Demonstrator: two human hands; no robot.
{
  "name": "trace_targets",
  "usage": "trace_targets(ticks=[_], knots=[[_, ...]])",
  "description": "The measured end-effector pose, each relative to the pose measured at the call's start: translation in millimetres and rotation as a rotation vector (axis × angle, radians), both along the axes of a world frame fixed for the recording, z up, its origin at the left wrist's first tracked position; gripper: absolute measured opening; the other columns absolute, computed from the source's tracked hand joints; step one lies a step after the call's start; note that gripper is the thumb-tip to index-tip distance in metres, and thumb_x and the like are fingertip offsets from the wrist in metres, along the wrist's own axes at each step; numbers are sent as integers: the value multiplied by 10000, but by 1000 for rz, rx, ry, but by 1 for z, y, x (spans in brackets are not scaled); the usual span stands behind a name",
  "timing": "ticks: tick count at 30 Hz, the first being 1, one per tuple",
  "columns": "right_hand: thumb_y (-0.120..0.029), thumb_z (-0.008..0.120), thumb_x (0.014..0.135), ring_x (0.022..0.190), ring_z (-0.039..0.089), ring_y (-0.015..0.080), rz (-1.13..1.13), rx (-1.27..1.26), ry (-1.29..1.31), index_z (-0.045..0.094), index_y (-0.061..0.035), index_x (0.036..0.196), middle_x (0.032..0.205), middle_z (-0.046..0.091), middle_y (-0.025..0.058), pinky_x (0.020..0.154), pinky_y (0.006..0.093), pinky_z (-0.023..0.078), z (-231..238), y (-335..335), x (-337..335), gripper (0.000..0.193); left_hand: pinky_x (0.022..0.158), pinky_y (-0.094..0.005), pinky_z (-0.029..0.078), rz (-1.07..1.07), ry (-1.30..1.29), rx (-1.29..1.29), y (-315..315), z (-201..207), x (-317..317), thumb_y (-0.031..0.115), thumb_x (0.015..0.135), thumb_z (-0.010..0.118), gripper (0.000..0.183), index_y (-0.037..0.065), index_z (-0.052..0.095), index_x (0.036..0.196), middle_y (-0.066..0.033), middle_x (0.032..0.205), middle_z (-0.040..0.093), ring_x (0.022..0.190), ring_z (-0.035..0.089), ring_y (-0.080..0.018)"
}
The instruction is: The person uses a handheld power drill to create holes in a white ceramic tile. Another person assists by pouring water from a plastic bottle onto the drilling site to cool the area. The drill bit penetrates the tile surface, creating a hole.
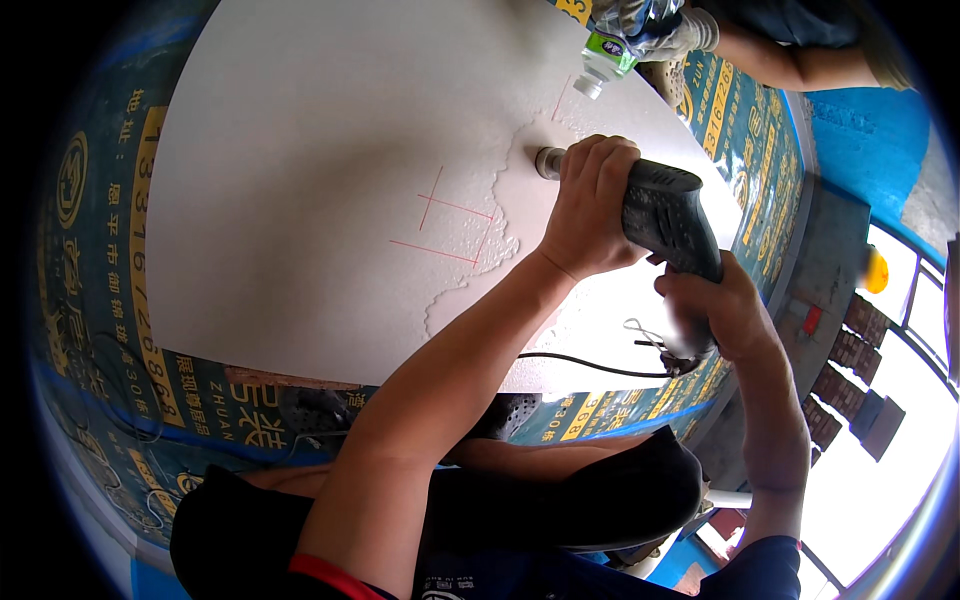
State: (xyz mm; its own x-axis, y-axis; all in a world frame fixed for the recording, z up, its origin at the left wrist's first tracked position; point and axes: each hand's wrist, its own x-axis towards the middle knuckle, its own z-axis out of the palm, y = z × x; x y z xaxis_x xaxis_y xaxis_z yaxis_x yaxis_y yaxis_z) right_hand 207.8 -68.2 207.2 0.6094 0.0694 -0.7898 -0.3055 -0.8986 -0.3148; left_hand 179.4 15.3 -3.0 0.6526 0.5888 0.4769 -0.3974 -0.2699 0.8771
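A dark power drill [665, 215] is held in both my hands over a large white tile [300, 200]. My left hand [598, 200] wraps round its front end, just behind a short metal hole saw [549, 163] that meets the wet tile surface. My right hand [715, 305] grips the rear handle, partly blurred. Spilled water [520, 190] spreads over the tile round the bit. Red marker lines [455, 215] are drawn left of the puddle. At the upper right a co-worker's gloved hand [685, 35] tilts a clear plastic bottle [610, 55] with a green label, mouth downward.
Beneath the tile lies dark green printed floor sheeting [100, 200]. A black power cord [590, 367] runs from the drill's handle across the tile's near edge. My bent knee [660, 485] is close to that edge. Stacked brown blocks [855, 355] stand far right.
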Motion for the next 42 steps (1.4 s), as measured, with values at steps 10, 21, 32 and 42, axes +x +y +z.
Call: trace_targets(ticks=[10, 21, 32, 42], knots=[[-265, 796, 838, 539, 583, 101, 26, -56, 7, 721, 17, 1079, 653, 624, 21, 538, 272, 461, 3, 8, 10, 378, 1065, -522, 443, 16, 20, -17, 3, 2, 3, 164, 560, 958, 978, 30, 440, 1379, -210, 1298, 558, 1213, 556, -435], [-216, 802, 843, 535, 585, 124, -91, 30, 32, 699, 15, 967, 654, 623, 45, 532, 278, 462, 6, 10, 21, 282, 1044, -552, 411, -22, 40, -25, 5, 4, 11, 275, 589, 945, 902, 20, 459, 1305, -215, 1250, 555, 1185, 534, -443], [-201, 785, 856, 544, 588, 123, -91, 44, 55, 699, 11, 929, 656, 623, 45, 535, 278, 461, 9, 13, 25, 240, 1054, -515, 438, -12, 100, -21, 5, 8, 12, 240, 542, 1002, 981, 42, 463, 1337, -202, 1292, 574, 1197, 558, -430], [-199, 788, 860, 532, 572, 122, -54, 46, 73, 698, 20, 939, 650, 617, 42, 526, 282, 452, 9, 18, 27, 250, 1045, -525, 439, 40, 73, -31, 5, 7, 11, 245, 562, 994, 986, 31, 456, 1360, -215, 1285, 573, 1193, 559, -433]])
